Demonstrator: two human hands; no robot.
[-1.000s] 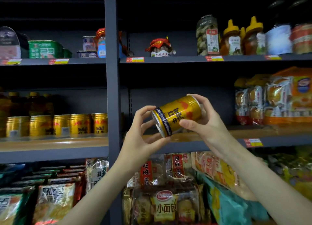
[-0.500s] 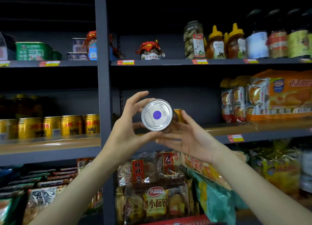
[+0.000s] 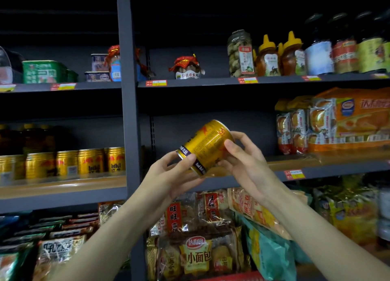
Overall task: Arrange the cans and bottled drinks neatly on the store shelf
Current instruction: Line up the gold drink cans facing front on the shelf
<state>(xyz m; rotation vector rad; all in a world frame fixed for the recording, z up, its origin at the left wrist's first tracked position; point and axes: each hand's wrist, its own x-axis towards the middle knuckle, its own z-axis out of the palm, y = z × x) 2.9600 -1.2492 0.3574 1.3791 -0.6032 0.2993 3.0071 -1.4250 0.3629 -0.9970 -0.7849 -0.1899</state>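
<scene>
Store shelving (image 3: 126, 112) is facing the person. Both the left hand (image 3: 168, 175) and right hand (image 3: 244, 156) are gripping a tilted gold can (image 3: 205, 148) in mid-air; fingertip-only contact is risking a drop.

Dim store light, top shelf (image 3: 63, 23) near black, soft blur throughout, wide-angle bending at edges.

Gold can (image 3: 205, 148) tilted, before mid shelf (image 3: 242, 171)

A shop: price tags (image 3: 156, 83) on shelves (image 3: 232, 81) of packaged snacks (image 3: 196, 257)
</scene>
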